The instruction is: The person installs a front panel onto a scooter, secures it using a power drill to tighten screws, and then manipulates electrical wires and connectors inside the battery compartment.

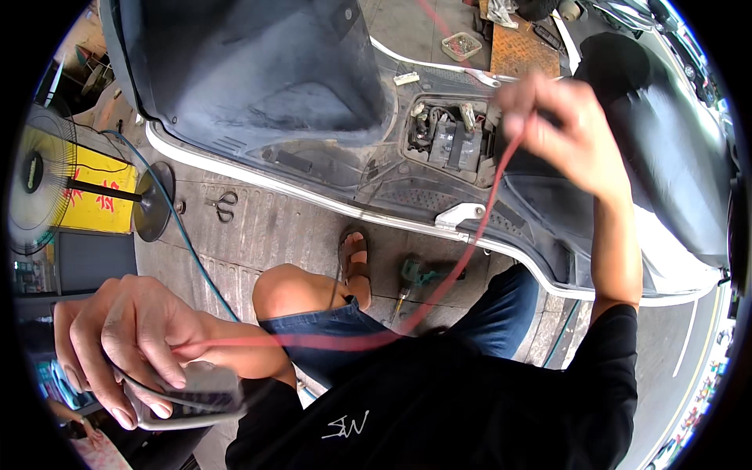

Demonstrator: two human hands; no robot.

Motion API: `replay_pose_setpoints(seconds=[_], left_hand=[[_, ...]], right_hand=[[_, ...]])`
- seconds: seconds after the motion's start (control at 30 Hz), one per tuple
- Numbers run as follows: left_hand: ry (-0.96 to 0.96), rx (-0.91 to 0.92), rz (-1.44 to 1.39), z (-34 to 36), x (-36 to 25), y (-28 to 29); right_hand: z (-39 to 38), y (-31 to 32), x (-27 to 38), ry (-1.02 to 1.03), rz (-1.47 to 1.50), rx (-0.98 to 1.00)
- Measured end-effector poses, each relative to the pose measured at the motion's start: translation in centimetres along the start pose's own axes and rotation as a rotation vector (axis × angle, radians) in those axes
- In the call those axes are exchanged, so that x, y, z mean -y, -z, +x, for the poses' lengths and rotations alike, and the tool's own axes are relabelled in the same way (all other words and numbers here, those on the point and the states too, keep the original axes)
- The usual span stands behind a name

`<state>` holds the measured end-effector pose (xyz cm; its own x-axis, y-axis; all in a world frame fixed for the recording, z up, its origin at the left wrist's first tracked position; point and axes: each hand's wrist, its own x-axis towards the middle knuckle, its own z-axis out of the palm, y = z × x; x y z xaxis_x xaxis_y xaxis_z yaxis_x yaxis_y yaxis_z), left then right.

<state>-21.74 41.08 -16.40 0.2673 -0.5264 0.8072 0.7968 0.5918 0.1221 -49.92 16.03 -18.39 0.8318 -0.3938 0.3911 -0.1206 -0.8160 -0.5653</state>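
Note:
A red cable runs slack across my lap from hand to hand. My right hand, blurred by motion, pinches its upper end above the scooter's footboard. At the lower left my left hand is closed, fingers curled, with the cable's other end passing into it. Right by those fingers is a grey boxy device with a dark face, and a thin black lead loops past them. Whether the fingers also grip the device is hard to tell. Near my right hand, a battery sits in the open footboard compartment.
The scooter's footboard spans the top, its black seat at right. A green power drill and scissors lie on the ground. A fan stands at left near a blue hose. A small tray sits beyond the scooter.

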Motion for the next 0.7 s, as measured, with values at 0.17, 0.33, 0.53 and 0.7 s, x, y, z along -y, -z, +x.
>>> replay_pose_setpoints(seconds=[0.17, 0.33, 0.53, 0.7], left_hand=[[0.337, -0.097, 0.184, -1.2, 2.3, 3.7], [0.884, -0.562, 0.593, -4.6, 11.4, 5.0], [1.123, 0.010, 1.090, -14.2, 14.8, 4.8], [1.020, -0.110, 1.455, -20.4, 19.1, 8.0]], right_hand=[[-7.4, -5.9, 1.2, -0.115, 0.402, 0.381], [-14.8, -15.4, -1.8, -0.243, 0.160, 0.633], [-17.6, -18.7, -1.4, -0.446, 0.989, 0.099], [-20.3, -23.1, -2.7, -0.788, 1.133, -0.166]])
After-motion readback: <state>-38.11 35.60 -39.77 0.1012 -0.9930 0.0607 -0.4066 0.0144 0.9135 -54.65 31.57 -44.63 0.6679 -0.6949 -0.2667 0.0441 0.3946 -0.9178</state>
